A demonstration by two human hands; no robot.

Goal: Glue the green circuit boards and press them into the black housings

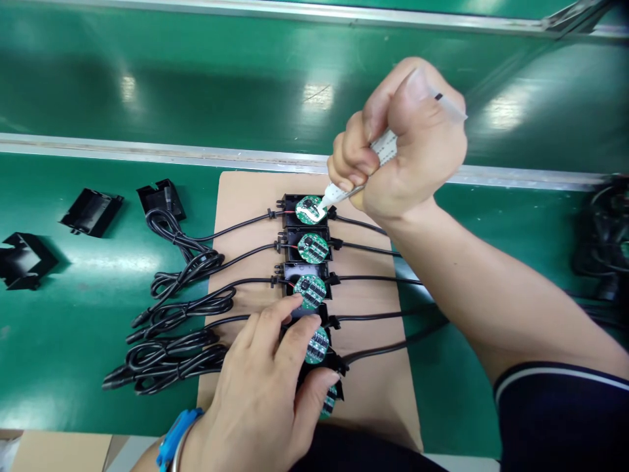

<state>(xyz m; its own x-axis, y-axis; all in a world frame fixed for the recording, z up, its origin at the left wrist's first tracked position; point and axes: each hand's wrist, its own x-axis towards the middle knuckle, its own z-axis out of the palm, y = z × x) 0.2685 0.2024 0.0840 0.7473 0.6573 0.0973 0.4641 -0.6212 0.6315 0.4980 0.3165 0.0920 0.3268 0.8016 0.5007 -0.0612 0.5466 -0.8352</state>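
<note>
My right hand (pixel 410 141) is closed in a fist around a white squeeze tube (pixel 386 148), tilted with its nozzle down. The nozzle tip touches or hovers just over the farthest round green circuit board (pixel 305 204), where a curved white bead of paste (pixel 310 214) lies. Below it in the row sit a second board (pixel 313 248) and a third board (pixel 309 291), each over a small black housing. My left hand (pixel 265 387) lies over the near end of the row, fingers apart. Its fingertips rest by the third and fourth board (pixel 317 345), partly hiding the near housings.
Beneath the row lies a brown cardboard sheet (pixel 250 196) on the green table (pixel 457 406). Coiled black cables (pixel 181 354) lie at left, and more cables run right under my right forearm. Several black housings (pixel 93 213) stand far left. A metal rail (pixel 147 152) crosses behind.
</note>
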